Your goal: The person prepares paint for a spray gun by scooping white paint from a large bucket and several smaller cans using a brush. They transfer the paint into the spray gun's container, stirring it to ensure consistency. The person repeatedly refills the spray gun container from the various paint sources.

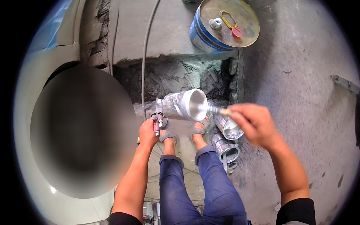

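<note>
My left hand (149,134) is wrapped round the handle of a spray gun (159,119). The gun's silvery, paint-smeared cup (177,105) lies tilted sideways, its wide mouth turned to the right. In my right hand (255,125) is a slim brush (224,111) with a pale handle, pinched between thumb and fingers. Its front end reaches into the cup's mouth, and motion smears it. Just below the brush, near my right foot, stand two paint-streaked metal cans (225,148), with a smaller container beside them.
A blue-sided drum (210,39) stands at the far right, with a yellow ring and red cap on its lid. A rubble-filled pit (176,77) lies beyond my feet. One hose (144,56) crosses it. Pale car bodywork (32,93) curves along the left, partly hidden by a blurred oval.
</note>
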Tool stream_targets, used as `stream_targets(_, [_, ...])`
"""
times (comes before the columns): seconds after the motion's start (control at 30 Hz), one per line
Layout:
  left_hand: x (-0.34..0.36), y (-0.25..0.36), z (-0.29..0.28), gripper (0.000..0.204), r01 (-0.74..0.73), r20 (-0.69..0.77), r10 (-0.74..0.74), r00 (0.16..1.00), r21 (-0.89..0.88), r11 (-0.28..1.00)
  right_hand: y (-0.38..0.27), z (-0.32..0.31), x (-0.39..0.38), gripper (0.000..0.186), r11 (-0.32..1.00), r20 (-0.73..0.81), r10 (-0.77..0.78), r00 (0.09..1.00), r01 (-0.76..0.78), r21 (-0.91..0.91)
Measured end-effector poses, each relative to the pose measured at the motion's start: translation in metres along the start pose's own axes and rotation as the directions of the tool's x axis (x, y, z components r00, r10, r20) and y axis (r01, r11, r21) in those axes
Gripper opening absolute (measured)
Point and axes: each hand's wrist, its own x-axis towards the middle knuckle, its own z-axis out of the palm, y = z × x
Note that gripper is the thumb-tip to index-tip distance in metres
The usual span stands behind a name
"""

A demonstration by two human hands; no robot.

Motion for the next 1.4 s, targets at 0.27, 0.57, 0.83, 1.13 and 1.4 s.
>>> stream_targets(0.27, [0.003, -0.001, -0.002, 0.028, 0.082, 0.040, -0.083, 0.996, 0.003, 0.997, 0.003, 0.004, -0.009, 0.016, 0.953, 0.122, 0.278, 0.953, -0.290, 0.093])
stream_targets(0.57, [0.004, 0.022, 0.003, 0.020, 0.351, 0.186, -0.335, 0.924, -0.062, 0.934, 0.021, 0.040, -0.007, 0.022, 0.735, -0.347, 0.580, 0.737, -0.289, 0.613])
stream_targets(0.83, [0.002, 0.036, 0.018, 0.016, 0.566, 0.300, -0.499, 0.813, -0.205, 0.799, 0.006, 0.075, 0.022, 0.018, 0.947, -0.501, 0.083, 0.861, 0.088, 0.308])
stream_targets(1.13, [0.004, 0.059, -0.004, 0.010, 0.725, 0.565, -0.478, 0.673, -0.373, 0.579, 0.036, 0.068, -0.006, 0.013, 0.837, -0.435, 0.393, 0.810, -0.119, 0.535])
stream_targets(1.4, [0.014, 0.070, -0.034, 0.016, 0.792, 0.758, -0.398, 0.517, -0.246, 0.559, 0.068, 0.044, -0.005, 0.021, 0.638, -0.332, 0.549, 0.767, -0.127, 0.760])
